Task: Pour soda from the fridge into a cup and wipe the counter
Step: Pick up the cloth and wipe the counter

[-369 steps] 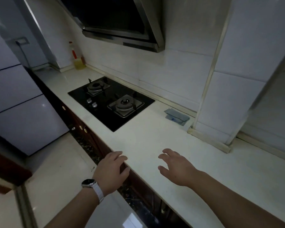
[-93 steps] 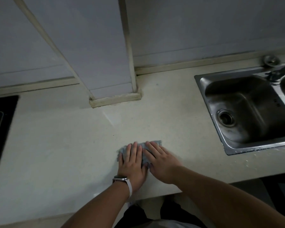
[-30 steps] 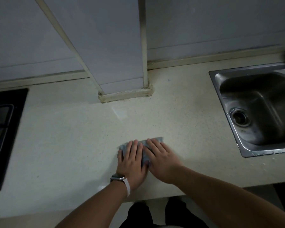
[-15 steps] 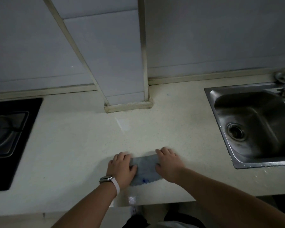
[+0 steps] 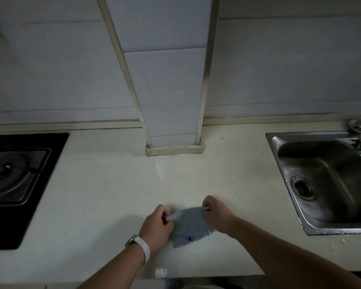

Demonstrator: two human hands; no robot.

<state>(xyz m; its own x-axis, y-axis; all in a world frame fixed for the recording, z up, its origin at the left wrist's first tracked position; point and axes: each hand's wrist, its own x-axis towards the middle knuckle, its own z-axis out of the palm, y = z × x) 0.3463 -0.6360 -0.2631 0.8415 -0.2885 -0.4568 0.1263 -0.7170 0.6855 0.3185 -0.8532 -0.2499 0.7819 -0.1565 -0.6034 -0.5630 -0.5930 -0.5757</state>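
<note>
A grey-blue cloth (image 5: pixel 188 227) with a small blue mark hangs between my two hands, just above the pale counter (image 5: pixel 104 195) near its front edge. My left hand (image 5: pixel 156 226), with a white-strapped watch on the wrist, pinches the cloth's upper left corner. My right hand (image 5: pixel 216 214) pinches the upper right corner. The cloth sags below both grips and its lower edge lies at or near the counter. No cup, soda or fridge is in view.
A steel sink (image 5: pixel 325 184) with a drain and tap is set into the counter at the right. A black gas hob (image 5: pixel 15 180) sits at the left. A tiled pillar (image 5: pixel 171 101) juts onto the counter at the back centre.
Both hands lay flat on the cloth a second ago. They have since curled, pinched its top corners and lifted it off the counter, nearer the front edge.
</note>
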